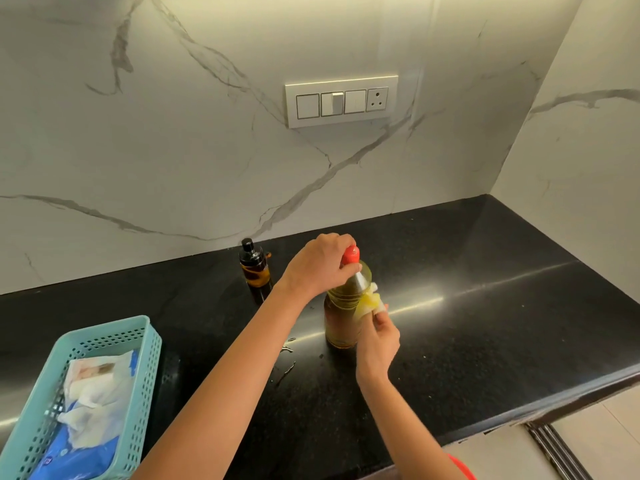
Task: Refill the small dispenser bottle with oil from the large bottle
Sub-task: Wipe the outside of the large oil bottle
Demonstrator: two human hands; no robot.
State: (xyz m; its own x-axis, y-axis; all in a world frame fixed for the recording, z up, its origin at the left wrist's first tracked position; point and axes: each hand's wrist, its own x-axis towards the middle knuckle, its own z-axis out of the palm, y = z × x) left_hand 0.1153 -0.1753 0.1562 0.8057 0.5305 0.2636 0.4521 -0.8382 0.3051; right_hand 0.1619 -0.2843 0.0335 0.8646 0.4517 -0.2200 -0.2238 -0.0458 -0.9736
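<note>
The large oil bottle (343,313) is steadied at its red cap (350,254) by the gripping left hand (320,265); a tissue (372,303), pinched by the right hand (379,337), should be wiped firmly downward.

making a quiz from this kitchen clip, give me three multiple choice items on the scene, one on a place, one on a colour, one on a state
1. Where does the small dispenser bottle stand?
A. in the basket
B. on the counter by the wall, left of the large bottle
C. on the floor

2. What colour is the cap of the large bottle?
A. red
B. green
C. white

3. What is the right hand doing?
A. resting flat on the counter
B. pressing a switch
C. pinching a tissue against the large bottle's side

Answers: 1 B, it stands on the black counter near the marble wall. 2 A, red shows beside the left hand gripping the top. 3 C, fingertips hold the tissue there.
</note>
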